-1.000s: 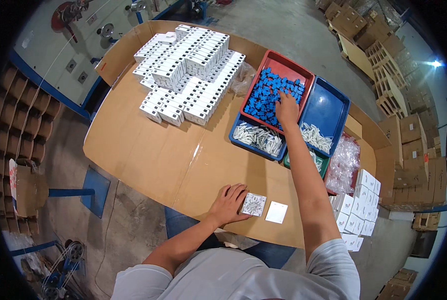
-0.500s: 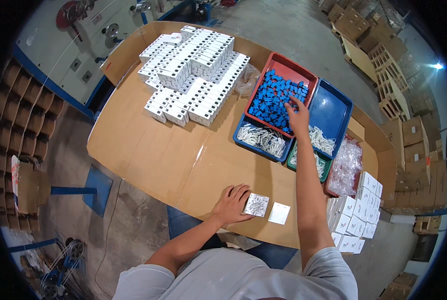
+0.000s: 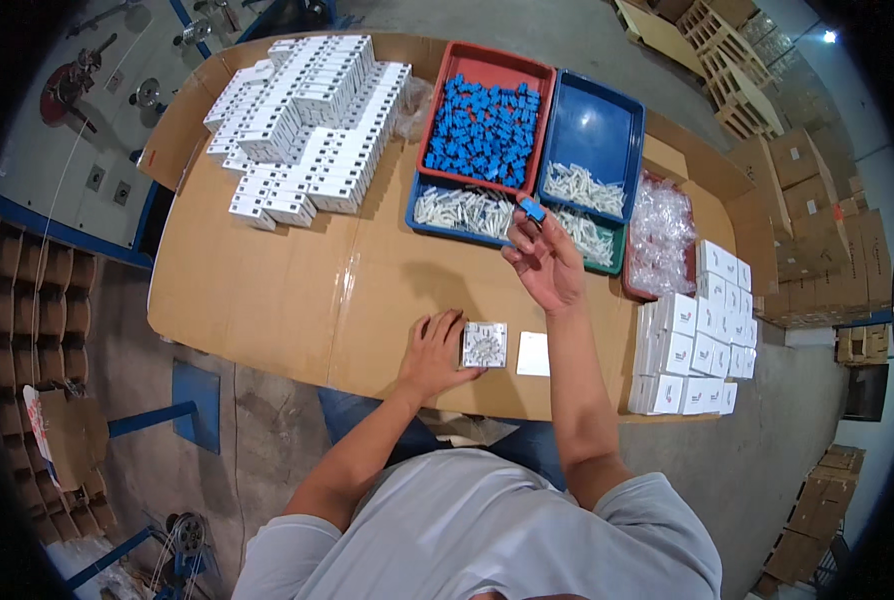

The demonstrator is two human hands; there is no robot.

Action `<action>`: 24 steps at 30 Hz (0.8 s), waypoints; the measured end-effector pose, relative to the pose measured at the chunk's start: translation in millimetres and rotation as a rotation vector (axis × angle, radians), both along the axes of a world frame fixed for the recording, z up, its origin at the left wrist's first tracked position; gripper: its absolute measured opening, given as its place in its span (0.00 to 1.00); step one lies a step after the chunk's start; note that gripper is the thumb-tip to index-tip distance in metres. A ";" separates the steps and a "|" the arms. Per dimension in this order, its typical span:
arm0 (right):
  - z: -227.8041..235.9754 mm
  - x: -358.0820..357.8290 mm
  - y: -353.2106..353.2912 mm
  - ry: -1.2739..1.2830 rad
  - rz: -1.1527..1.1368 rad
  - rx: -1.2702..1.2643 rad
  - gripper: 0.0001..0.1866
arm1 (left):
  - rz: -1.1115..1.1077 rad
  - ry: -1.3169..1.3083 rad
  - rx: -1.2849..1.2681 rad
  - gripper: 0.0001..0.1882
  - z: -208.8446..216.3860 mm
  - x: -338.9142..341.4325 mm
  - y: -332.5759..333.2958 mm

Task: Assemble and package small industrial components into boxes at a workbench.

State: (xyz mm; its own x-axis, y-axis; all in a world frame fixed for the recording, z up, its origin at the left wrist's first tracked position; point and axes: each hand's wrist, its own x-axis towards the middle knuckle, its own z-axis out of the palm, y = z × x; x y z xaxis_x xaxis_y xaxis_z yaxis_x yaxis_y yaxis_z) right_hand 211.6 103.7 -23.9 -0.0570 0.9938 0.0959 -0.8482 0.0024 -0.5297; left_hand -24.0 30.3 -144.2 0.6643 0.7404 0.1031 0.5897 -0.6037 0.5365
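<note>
Table (image 3: 257,290): covered in brown cardboard, with a raised flap along its far edge.
Right hand (image 3: 552,270): raised above the right half, its grip pinching a small blue plastic piece (image 3: 532,210) between thumb and fingertips.
Left hand (image 3: 433,352): by the middle of the near edge, fingers and thumb spread about the left side of a white square box (image 3: 486,345); whether this grip presses on it, I cannot tell.
Flat white square plate (image 3: 533,353): by the near edge, just right of the box, apart from it.
Shallow red plastic tray (image 3: 502,68): toward the far edge, right of centre, heaped with blue plastic pieces (image 3: 482,130).
Shallow blue plastic tray (image 3: 595,110): right of the red one, slim white parts (image 3: 584,190) at its near end.
Stacked white block-shaped units (image 3: 317,130): far left corner.
Stacked white square cartons (image 3: 695,345): near right corner.
</note>
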 end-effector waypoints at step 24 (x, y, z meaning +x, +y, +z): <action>-65.4 -23.3 -144.0 -0.128 -0.003 -0.569 0.18 | 0.129 -0.401 -0.269 0.47 -9.8 -1.3 -7.3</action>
State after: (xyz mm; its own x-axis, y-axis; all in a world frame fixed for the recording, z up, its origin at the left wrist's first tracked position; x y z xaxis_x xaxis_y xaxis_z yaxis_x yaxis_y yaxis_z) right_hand 188.3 -40.3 -89.3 -0.0302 0.8872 -0.4603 -0.7777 -0.3102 -0.5468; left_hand -25.3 23.0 -153.9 0.5130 0.8492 0.1254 0.3659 -0.3484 0.8630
